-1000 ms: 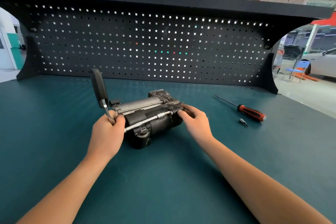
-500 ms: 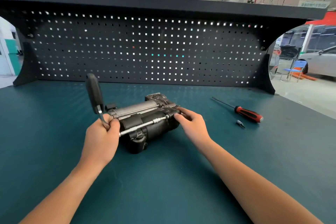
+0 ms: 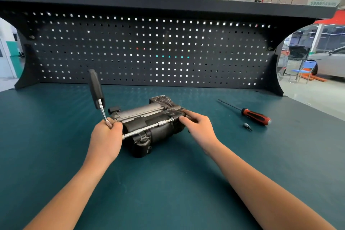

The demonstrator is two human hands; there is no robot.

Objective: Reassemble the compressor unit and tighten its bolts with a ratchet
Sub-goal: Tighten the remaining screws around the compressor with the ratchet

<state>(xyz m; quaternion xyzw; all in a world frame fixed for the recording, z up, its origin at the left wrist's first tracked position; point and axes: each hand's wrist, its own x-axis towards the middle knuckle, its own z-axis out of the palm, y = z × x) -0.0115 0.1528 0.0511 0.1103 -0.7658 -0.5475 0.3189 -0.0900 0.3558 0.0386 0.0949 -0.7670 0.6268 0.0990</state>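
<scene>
Dark teal matte desk (image 3: pixel 56 136), lightly scuffed, backed by a black perforated pegboard panel (image 3: pixel 149 52) under a black overhead shelf (image 3: pixel 168 3). Black and grey metal compressor unit (image 3: pixel 149 127) lies on its side at desk centre. Left hand (image 3: pixel 106 140) is clenched around the head end of the chrome ratchet with black grip (image 3: pixel 96 89); handle stands nearly upright, tilted slightly left. A chrome extension bar (image 3: pixel 147 128) runs from that fist along the compressor's front to a socket at the right end. Right hand (image 3: pixel 197 129) rests on the unit's right end, fingers (image 3: pixel 183 118) curled on the housing just beside the socket, not closed round anything. Red and black handled screwdriver (image 3: pixel 255 116) lies to the right, well apart from the unit, small dark bit (image 3: pixel 247 126) just beside it. Beyond the desk: workshop hall, white car (image 3: pixel 330 63), blue chair (image 3: pixel 306 69), ceiling lamps, red pipe overhead.
</scene>
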